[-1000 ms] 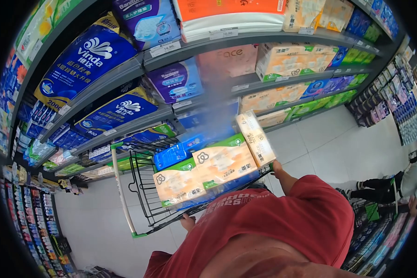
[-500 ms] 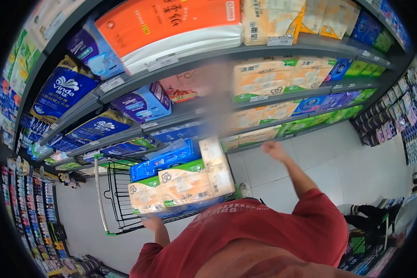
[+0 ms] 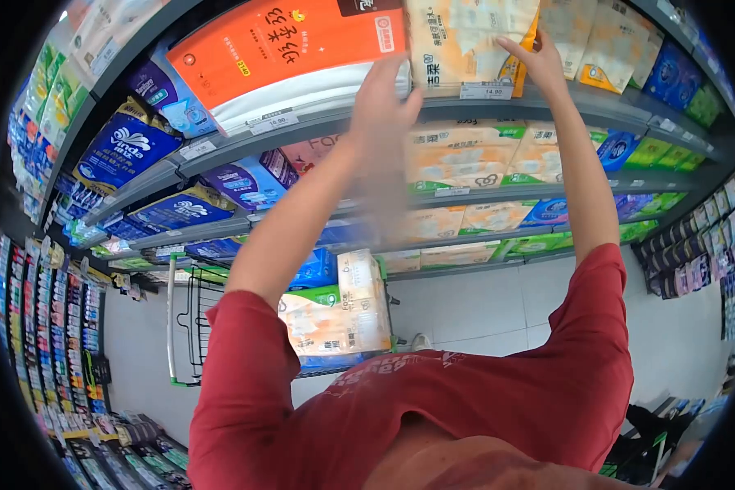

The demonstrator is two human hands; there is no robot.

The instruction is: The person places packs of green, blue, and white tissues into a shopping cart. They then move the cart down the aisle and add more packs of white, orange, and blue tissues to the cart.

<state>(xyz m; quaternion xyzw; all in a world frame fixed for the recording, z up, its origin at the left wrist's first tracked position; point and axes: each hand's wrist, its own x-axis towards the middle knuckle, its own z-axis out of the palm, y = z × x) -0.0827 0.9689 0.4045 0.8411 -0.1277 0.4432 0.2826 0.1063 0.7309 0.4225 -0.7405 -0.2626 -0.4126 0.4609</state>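
A cream tissue pack (image 3: 461,45) with an orange side stands on the upper shelf. My right hand (image 3: 541,61) is at its right edge, thumb and fingers spread, the thumb over the pack's front. My left hand (image 3: 381,102) reaches up in front of the shelf, near the right end of an orange-and-white tissue pack (image 3: 286,49). Its thumb stands apart from the fingers, and it seems to hold nothing. Below my left arm is a shopping cart (image 3: 173,327) carrying cream tissue packs (image 3: 335,322) and a blue pack (image 3: 314,269), partly hidden by the arm.
Blue Vinda packs (image 3: 122,147) and more cream tissue packs (image 3: 457,159) fill the shelves. A price label (image 3: 487,91) sits on the shelf edge. Hanging goods (image 3: 694,237) line the right side. A dark-clothed person (image 3: 649,437) is at the lower right. A blurry smear covers the centre.
Both my hands have risen from low down to the upper shelf, the left from beside the cart, the right from above the floor. The view has shifted slightly.
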